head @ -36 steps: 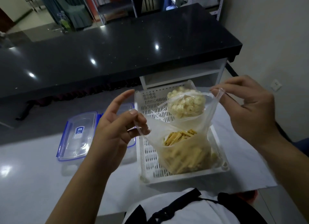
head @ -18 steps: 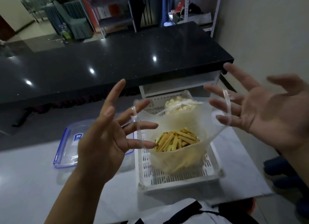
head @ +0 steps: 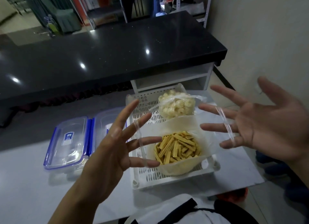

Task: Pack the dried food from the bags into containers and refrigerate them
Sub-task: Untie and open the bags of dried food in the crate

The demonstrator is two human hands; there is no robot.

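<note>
A white perforated basket [head: 147,175] is set on a pale, glossy bench [head: 30,187], and it serves as the landmark here. Inside the basket, at its near end, an open clear bag of yellow dried sticks [head: 177,148] is seen; at its far end a knotted bag of pale dried pieces [head: 177,105] is lodged. Just left of the basket, two clear containers with blue-clipped lids [head: 70,140] are placed side by side on the bench.

Above the basket, the left hand [head: 113,150] is spread with straight fingers, and one handle loop of the open bag is strung across those fingers. The right hand [head: 260,123] is likewise splayed, palm turned inward, with the other handle loop draped over its fingers, so the bag mouth is stretched wide between the two hands. Neither hand is curled round anything.

Beyond the basket, a black polished counter [head: 117,53] with ceiling lights reflected in it is seen, carried on a white open shelf unit [head: 175,79]. Right of the basket a plain cream wall [head: 259,31] rises. Behind the counter, metal shelving [head: 103,8] and a draped green seat [head: 66,21] are visible.
</note>
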